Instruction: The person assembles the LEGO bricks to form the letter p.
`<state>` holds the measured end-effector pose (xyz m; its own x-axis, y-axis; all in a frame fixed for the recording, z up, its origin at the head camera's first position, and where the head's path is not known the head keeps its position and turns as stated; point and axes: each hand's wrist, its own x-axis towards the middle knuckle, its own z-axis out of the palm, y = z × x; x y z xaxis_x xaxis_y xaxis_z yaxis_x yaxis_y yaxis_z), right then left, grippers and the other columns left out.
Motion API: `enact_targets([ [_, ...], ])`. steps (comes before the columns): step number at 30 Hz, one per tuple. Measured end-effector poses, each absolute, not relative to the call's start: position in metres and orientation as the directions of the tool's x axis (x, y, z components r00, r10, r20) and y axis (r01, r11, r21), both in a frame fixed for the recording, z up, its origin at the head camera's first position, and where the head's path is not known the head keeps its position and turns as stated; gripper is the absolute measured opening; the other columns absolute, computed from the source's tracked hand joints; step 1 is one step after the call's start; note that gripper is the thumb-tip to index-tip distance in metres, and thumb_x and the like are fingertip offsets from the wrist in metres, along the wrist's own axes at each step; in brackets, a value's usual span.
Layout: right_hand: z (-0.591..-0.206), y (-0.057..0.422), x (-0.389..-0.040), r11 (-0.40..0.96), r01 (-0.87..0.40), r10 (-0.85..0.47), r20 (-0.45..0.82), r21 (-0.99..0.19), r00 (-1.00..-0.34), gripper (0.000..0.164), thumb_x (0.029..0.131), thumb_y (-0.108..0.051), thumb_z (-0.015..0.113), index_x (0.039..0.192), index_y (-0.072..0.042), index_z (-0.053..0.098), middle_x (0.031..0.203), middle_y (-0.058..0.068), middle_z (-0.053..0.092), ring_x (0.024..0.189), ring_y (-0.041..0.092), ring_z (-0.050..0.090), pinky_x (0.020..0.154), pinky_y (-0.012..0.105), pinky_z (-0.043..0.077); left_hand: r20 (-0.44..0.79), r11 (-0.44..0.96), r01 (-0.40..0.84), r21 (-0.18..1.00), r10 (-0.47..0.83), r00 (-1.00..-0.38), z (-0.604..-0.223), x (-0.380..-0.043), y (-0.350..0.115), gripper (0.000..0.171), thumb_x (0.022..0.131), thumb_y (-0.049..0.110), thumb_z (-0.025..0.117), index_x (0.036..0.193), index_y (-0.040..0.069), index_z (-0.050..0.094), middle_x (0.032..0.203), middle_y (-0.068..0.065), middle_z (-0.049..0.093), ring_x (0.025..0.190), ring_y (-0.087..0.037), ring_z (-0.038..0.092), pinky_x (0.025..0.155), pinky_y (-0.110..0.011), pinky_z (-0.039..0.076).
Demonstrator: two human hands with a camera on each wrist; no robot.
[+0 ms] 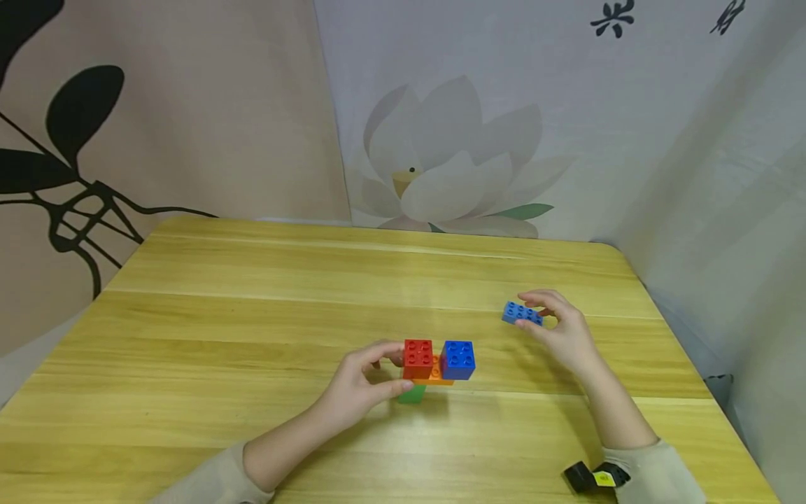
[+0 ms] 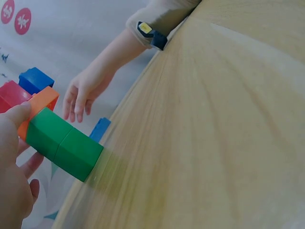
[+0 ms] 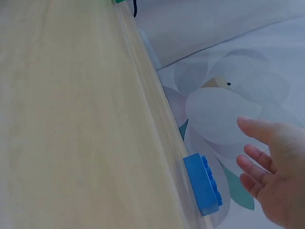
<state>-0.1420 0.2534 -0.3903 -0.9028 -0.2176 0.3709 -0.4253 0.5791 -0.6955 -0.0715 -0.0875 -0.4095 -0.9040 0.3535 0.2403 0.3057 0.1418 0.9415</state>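
My left hand (image 1: pixel 359 386) pinches a toy brick build between thumb and fingers. On its top are a red brick (image 1: pixel 418 358) and a dark blue brick (image 1: pixel 458 360), set apart on an orange brick (image 1: pixel 436 371). Two stacked green bricks (image 2: pixel 66 144) form the stem beneath, as the left wrist view shows, their lower end close over the tabletop. To the right, a long light blue brick (image 1: pixel 521 313) lies studs up on the table. Over it hovers my right hand (image 1: pixel 564 334), thumb and fingers spread; the right wrist view shows a gap between hand and brick.
The wooden table (image 1: pixel 252 280) reaches back to a printed cloth backdrop (image 1: pixel 453 154) with a pale lotus. Another cloth hangs along the right side. A black strapped device (image 1: pixel 595 477) sits at the right sleeve.
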Motion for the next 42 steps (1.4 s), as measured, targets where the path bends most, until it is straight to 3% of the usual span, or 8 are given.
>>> enact_targets([
  [5,-0.401,0.264,-0.149,0.591,-0.401,-0.217,0.341,-0.7,-0.915,0.042,0.082,-0.004,0.075,0.122,0.0,0.06,0.12,0.01,0.059,0.104,0.025,0.054,0.085,0.039,0.044,0.235,0.145,0.301,0.942,0.354,-0.905,-0.409,-0.071,-0.088,0.043,0.079,0.021,0.079,0.119,0.021,0.065,0.101,0.01,0.066,0.098,-0.016,0.057,0.085,-0.048,0.042],
  [11,-0.406,0.272,-0.153,0.596,-0.373,-0.21,0.311,-0.711,-0.927,0.044,0.083,-0.005,0.075,0.123,0.0,0.059,0.122,0.012,0.058,0.108,0.032,0.053,0.087,0.039,0.043,0.244,0.144,0.31,0.94,0.354,-0.903,-0.409,-0.072,-0.088,0.044,0.078,0.021,0.08,0.12,0.02,0.065,0.101,0.008,0.066,0.098,-0.017,0.057,0.084,-0.049,0.042],
  [16,-0.411,0.277,-0.155,0.616,-0.332,-0.198,0.267,-0.715,-0.943,0.045,0.084,-0.008,0.074,0.125,0.0,0.058,0.124,0.015,0.056,0.111,0.032,0.051,0.089,0.046,0.04,0.241,0.149,0.309,0.939,0.354,-0.904,-0.41,-0.072,-0.088,0.044,0.078,0.022,0.08,0.12,0.019,0.065,0.101,0.008,0.066,0.098,-0.017,0.057,0.085,-0.048,0.042],
  [34,-0.431,0.287,-0.162,0.65,-0.217,-0.169,0.139,-0.729,-0.976,0.049,0.087,-0.019,0.073,0.129,-0.003,0.056,0.127,0.017,0.054,0.108,0.033,0.054,0.09,0.048,0.044,0.247,0.146,0.314,0.938,0.354,-0.902,-0.41,-0.072,-0.087,0.044,0.078,0.022,0.079,0.12,0.022,0.065,0.1,0.01,0.065,0.098,-0.016,0.057,0.084,-0.047,0.042],
  [42,-0.435,0.286,-0.163,0.654,-0.193,-0.171,0.105,-0.731,-0.98,0.048,0.087,-0.018,0.072,0.13,-0.004,0.055,0.133,0.02,0.051,0.117,0.036,0.051,0.095,0.052,0.042,0.241,0.139,0.305,0.942,0.352,-0.904,-0.409,-0.071,-0.087,0.043,0.078,0.021,0.08,0.119,0.023,0.066,0.101,0.009,0.066,0.098,-0.018,0.057,0.084,-0.045,0.042],
])
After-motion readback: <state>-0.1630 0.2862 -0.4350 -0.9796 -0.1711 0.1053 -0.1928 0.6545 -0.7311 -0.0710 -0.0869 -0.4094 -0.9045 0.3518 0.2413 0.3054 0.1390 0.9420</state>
